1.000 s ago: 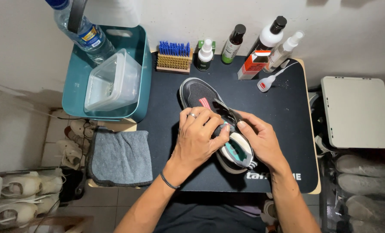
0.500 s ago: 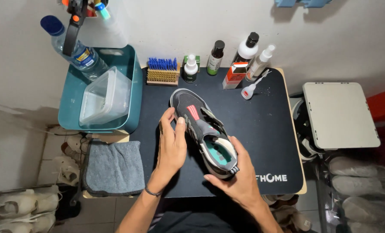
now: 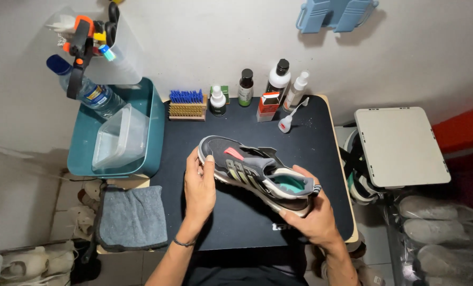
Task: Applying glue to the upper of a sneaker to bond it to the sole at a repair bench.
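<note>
A grey sneaker [image 3: 249,172] with a pink tongue tab and teal lining is lifted above the black mat [image 3: 300,140], tipped on its side with the toe to the left. My left hand [image 3: 199,185] grips its toe end, thumb on top. Under the heel, my right hand [image 3: 313,217] cups the sole.
A blue-bristled brush [image 3: 186,104], several bottles [image 3: 279,79] and a small orange box [image 3: 268,104] line the mat's far edge. A teal bin [image 3: 149,127] with a clear tub and water bottle stands left, a grey towel [image 3: 132,217] below it. A white tray [image 3: 398,145] lies right, shoes beneath.
Both hands were on top of the sneaker on the mat. They have shifted to its toe and heel, and the shoe is now raised and turned on its side.
</note>
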